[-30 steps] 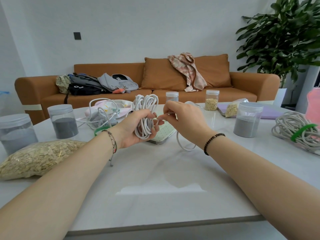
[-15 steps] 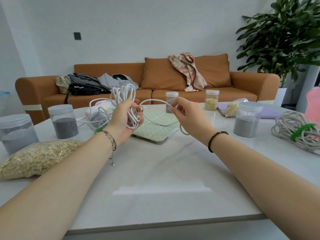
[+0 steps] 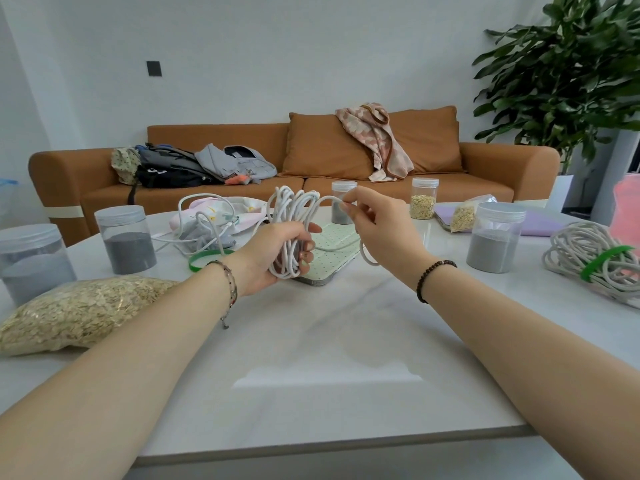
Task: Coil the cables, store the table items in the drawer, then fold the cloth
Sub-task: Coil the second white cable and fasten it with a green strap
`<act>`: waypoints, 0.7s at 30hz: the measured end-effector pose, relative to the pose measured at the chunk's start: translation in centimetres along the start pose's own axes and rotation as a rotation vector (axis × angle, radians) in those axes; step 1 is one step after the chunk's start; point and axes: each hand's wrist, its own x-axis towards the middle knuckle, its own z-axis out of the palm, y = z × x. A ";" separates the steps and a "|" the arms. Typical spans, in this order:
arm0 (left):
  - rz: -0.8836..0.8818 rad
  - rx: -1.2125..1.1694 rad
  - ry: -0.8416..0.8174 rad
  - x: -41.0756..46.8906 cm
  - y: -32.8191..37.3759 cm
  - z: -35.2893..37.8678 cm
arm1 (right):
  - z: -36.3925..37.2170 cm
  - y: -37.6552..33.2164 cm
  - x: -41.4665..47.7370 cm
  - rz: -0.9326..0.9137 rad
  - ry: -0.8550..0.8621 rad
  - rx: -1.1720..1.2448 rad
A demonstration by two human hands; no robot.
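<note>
My left hand grips an upright bundle of white cable loops above the middle of the white table. My right hand pinches the free strand of that cable close to the top of the bundle; the slack hangs in a loop below it. A second white cable lies loose on a pale patterned cloth behind my left hand. Another coiled cable, bound with a green strap, rests at the right edge.
Lidded jars of grey powder, small jars, a bag of oats, a green dotted tablet case, a purple notebook and a green band share the table. An orange sofa stands behind, a plant at right.
My right hand drew the free strand out sideways, then carried it up and back to the top of the bundle. My left hand moved left with the loops, then returned toward the centre.
</note>
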 end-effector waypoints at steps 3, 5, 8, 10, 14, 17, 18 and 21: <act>0.003 0.025 -0.035 0.0 0.1 0.0 | 0.0 0.0 0.0 0.008 -0.004 0.012; -0.006 0.034 -0.093 -0.1 0.1 -0.1 | 0.0 -0.1 0.0 0.000 -0.012 0.014; -0.033 0.045 -0.161 -0.2 0.2 -0.2 | 0.1 -0.3 -0.1 -0.031 -0.042 0.010; -0.072 0.021 -0.184 -0.3 0.2 -0.3 | 0.2 -0.4 -0.1 -0.048 -0.044 0.009; -0.144 0.038 -0.209 -0.3 -0.3 -0.1 | 0.2 -0.5 -0.2 -0.073 -0.048 -0.013; -0.118 0.113 -0.154 -0.3 -0.3 0.4 | 0.1 -0.4 -0.2 -0.080 -0.047 -0.052; -0.109 0.123 -0.135 -0.3 -0.3 0.5 | 0.0 -0.4 -0.1 -0.074 -0.046 -0.064; -0.084 0.144 -0.113 -0.3 -0.1 0.6 | 0.0 -0.5 -0.2 -0.060 -0.051 -0.086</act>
